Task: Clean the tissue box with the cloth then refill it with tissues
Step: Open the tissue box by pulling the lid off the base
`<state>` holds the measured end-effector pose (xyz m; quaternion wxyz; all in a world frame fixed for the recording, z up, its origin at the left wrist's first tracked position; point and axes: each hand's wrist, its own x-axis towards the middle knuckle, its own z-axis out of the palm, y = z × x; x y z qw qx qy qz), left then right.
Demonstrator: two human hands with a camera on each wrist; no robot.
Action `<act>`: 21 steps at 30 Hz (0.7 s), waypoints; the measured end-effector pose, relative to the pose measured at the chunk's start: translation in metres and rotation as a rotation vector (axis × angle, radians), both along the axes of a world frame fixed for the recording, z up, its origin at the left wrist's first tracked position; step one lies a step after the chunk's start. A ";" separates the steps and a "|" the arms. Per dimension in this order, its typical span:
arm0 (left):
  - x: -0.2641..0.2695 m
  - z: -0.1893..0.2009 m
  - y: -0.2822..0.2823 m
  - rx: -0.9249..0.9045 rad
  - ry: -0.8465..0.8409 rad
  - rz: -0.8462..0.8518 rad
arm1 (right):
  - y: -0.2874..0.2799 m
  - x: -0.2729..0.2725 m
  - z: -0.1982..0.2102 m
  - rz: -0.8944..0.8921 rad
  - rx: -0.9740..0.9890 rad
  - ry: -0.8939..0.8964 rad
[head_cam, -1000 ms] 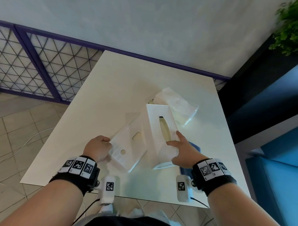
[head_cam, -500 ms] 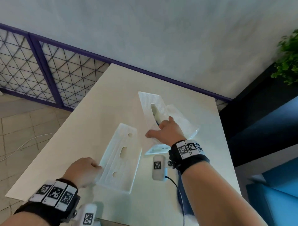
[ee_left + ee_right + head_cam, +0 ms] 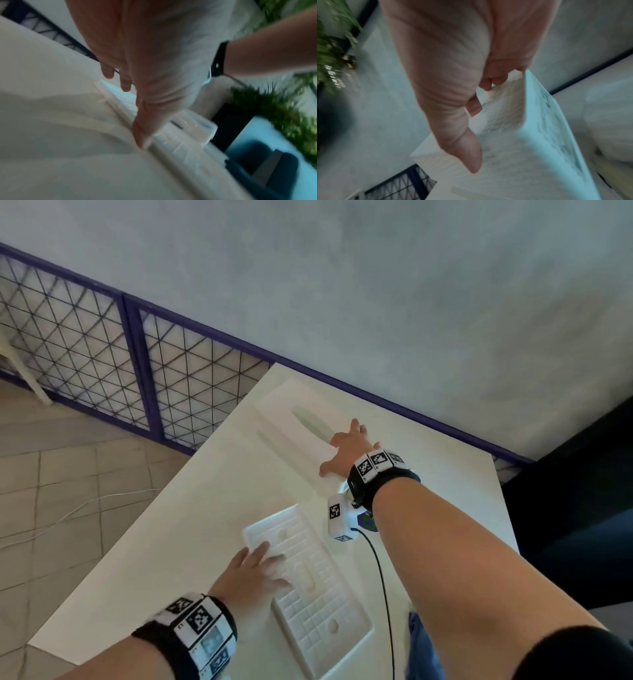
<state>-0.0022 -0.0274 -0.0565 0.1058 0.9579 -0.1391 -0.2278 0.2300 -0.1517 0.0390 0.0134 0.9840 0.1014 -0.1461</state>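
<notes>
The white tissue box [image 3: 294, 419] with its oval slot lies blurred at the far side of the table. My right hand [image 3: 346, 446] grips its near end. In the right wrist view the fingers curl over the edge of the box [image 3: 505, 135] and the thumb lies on its textured face. The box's ribbed white bottom panel [image 3: 318, 604] lies flat near me, and my left hand [image 3: 260, 570] rests on its left part with straight fingers. A blue cloth [image 3: 423, 645] shows under my right forearm. The plastic-wrapped tissue pack [image 3: 607, 121] lies beside the box.
The white table [image 3: 154, 559] has its left edge close to my left hand, with tiled floor and a loose cable below. A purple mesh fence [image 3: 85, 347] runs behind, a dark counter [image 3: 565, 508] stands on the right, and a green plant [image 3: 274, 108] is close by.
My right hand has carried the tissue box from the near middle to the far side of the table. My left hand has moved from the panel's edge onto its face, fingers flattened.
</notes>
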 end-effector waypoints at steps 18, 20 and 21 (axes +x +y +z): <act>0.023 -0.008 -0.047 -0.100 0.158 -0.182 | -0.019 0.010 -0.030 -0.115 0.252 0.117; 0.023 -0.007 -0.046 -0.140 0.131 -0.169 | -0.049 0.014 -0.024 -0.278 0.271 0.036; 0.022 -0.006 -0.043 -0.156 0.115 -0.159 | -0.067 0.016 -0.023 -0.346 0.232 0.033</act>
